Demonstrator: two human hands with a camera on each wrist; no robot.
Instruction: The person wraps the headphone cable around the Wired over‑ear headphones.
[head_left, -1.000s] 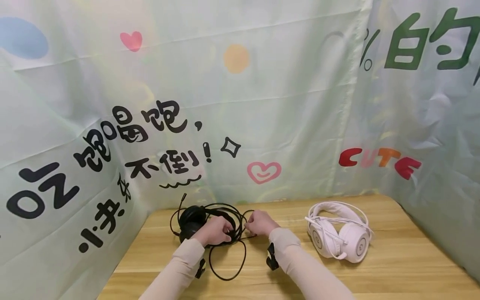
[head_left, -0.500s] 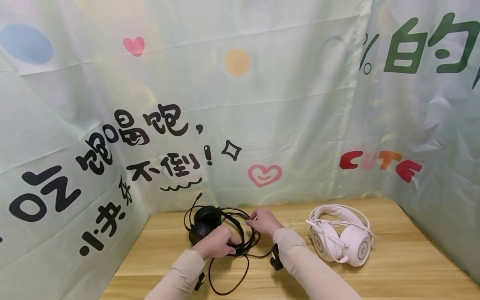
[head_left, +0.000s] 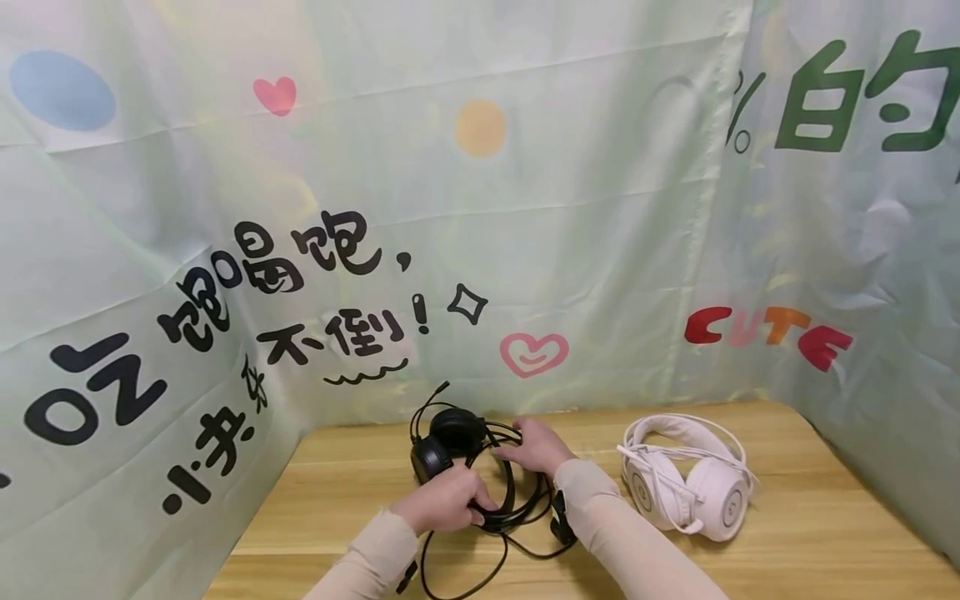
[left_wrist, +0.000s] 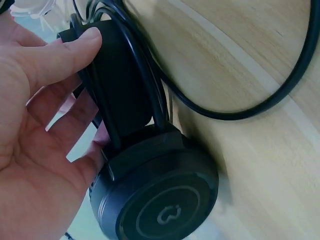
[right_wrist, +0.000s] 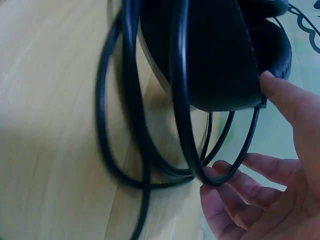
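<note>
A black headset (head_left: 456,432) with a thin boom microphone lies on the table, its long cable (head_left: 517,523) looped around the headband. My left hand (head_left: 447,497) grips the near side of the headband, with the thumb over the band and cable in the left wrist view and the fingers behind; an ear cup (left_wrist: 165,205) is just below. At the far side of the band is my right hand (head_left: 542,446). In the right wrist view its thumb touches the edge of the headband (right_wrist: 210,55) and its curled fingers (right_wrist: 235,185) meet the cable loops.
A white headset (head_left: 686,479) with its cable wound over it sits on the wooden table (head_left: 817,517) to the right. A printed fabric curtain (head_left: 600,275) stands behind and along both sides. One cable loop (head_left: 465,593) trails toward the near edge.
The black headset and its cable have shifted right and toward me, with the left hand moving along. The right hand has moved slightly right and down. The white headset stays in place.
</note>
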